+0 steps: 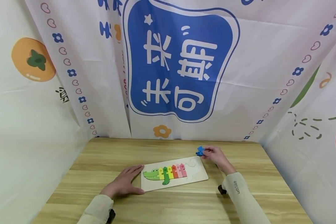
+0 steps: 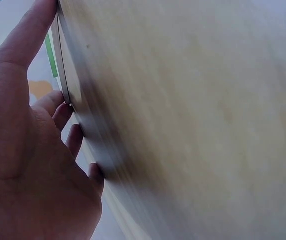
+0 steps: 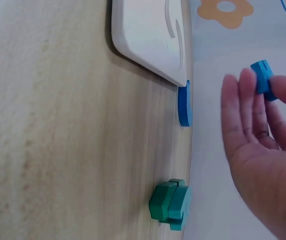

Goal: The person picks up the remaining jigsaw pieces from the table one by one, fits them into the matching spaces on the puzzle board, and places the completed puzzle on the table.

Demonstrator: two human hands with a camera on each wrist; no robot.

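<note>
A pale wooden puzzle board (image 1: 168,185) lies tilted on the table, with a crocodile head (image 1: 151,175) and several coloured body pieces in its left part; its right part shows a bare outline. My left hand (image 1: 123,182) has its fingers and thumb spread along the board's left end, touching it. My right hand (image 1: 217,156), beyond the board's far right corner, pinches a small blue piece (image 3: 263,80) between thumb and fingers, above the table. Another blue piece (image 3: 184,106) lies on the table beside the board's corner in the right wrist view.
Green pieces (image 3: 170,204) lie on the table near my right hand in the right wrist view, mostly hidden in the head view. The wooden table (image 1: 179,205) meets a printed cloth (image 1: 112,118) at the back, and cloth hangs at both sides.
</note>
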